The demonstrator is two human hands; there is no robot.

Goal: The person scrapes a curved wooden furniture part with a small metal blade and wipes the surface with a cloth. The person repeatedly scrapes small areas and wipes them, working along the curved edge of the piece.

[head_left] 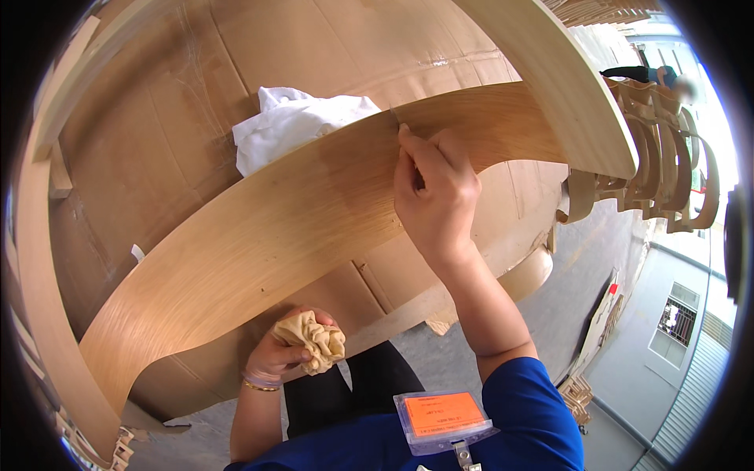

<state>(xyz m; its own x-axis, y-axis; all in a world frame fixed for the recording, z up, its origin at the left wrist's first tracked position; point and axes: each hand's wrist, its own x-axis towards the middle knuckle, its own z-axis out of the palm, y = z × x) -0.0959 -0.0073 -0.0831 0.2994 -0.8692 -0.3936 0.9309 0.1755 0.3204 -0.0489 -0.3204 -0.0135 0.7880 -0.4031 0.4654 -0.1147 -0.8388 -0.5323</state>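
A curved wooden panel [259,243] with fine grain, part of a chair-like frame, arches across the middle of the head view. My right hand [440,192] is at its upper edge, fingers curled in and the fingertip against the wood. Whatever the fingers may pinch is hidden or too small to name. Below the panel's near edge, my left hand [279,349] is closed around a crumpled pale yellow cloth [314,341]. Behind the panel lies a bunched white cloth [294,125], partly covered by the panel's top edge.
Cardboard [157,133] covers the work surface under the panel. A pale wooden side piece [565,86] rises at the right, another wooden bar [47,259] at the left. Several curved wooden parts [660,149] stand stacked at far right, with a person [648,74] beyond.
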